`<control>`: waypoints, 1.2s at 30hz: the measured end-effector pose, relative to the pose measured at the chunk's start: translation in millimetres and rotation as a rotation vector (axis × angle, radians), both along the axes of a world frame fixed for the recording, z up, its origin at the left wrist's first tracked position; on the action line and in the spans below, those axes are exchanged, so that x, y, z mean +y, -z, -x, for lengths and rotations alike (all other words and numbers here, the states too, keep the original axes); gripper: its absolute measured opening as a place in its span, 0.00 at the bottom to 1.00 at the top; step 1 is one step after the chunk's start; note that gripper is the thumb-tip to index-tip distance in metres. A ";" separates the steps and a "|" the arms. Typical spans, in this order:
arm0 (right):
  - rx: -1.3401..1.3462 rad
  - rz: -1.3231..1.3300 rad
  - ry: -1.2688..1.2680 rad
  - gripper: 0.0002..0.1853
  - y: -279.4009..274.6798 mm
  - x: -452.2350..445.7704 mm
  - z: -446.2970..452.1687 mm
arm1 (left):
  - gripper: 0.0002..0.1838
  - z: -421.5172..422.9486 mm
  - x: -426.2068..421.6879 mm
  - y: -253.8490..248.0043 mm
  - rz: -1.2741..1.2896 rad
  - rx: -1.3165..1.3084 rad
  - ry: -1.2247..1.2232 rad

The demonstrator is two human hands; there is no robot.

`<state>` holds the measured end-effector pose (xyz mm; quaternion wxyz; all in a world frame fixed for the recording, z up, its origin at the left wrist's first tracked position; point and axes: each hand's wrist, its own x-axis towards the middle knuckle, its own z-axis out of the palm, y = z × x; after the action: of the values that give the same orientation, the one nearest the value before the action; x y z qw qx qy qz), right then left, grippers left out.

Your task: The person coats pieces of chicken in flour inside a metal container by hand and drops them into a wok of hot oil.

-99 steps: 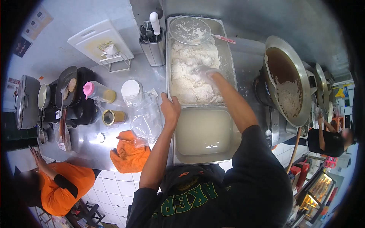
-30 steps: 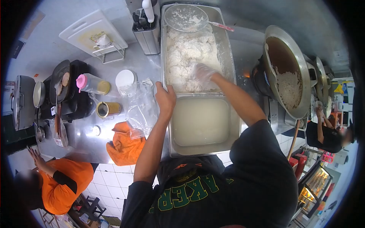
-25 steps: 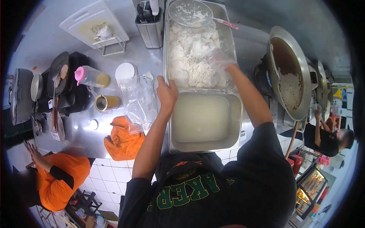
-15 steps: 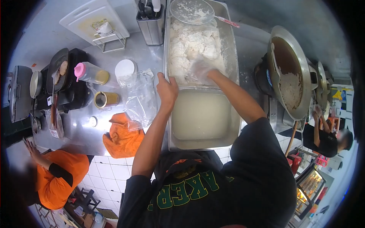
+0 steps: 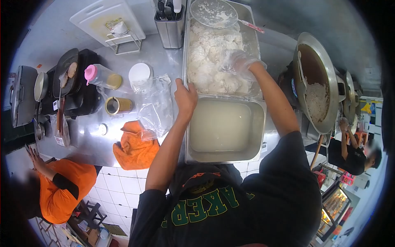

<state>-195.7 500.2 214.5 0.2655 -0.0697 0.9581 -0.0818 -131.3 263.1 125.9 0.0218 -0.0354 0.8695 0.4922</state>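
Lumpy flour (image 5: 209,57) is filling the tray (image 5: 251,41), looking partly worked, clumps remaining
Left hand (image 5: 186,98) is clasping the tray's edge; gloved right hand (image 5: 238,64) is touching flour, its grip impossible to tell

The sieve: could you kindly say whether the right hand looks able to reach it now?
Probably yes: only flour shows between the right hand and the sieve, whose handle juts over the tray's rim on that side.

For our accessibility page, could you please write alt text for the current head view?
A person's gloved right hand reaches into a metal tray of floury mixture; the left hand grips its edge. A basin of cloudy liquid sits nearer; a wok stands at right.
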 end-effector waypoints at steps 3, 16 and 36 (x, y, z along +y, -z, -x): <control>-0.103 0.354 0.028 0.37 -5.1 -38.4 0.6 | 0.14 0.7 -0.3 1.4 0.029 0.015 0.013; -0.169 0.057 -0.230 0.19 79.3 -42.9 6.6 | 0.16 -1.0 -2.1 -4.5 -0.042 -0.039 -0.006; -0.099 0.180 -0.397 0.16 110.9 -92.2 10.9 | 0.16 1.3 0.2 -2.8 -0.054 -0.086 0.015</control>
<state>-206.7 408.1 103.6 0.3160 -0.2764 0.9001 -0.1163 -132.6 263.4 128.7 0.0639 -0.0496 0.8545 0.5131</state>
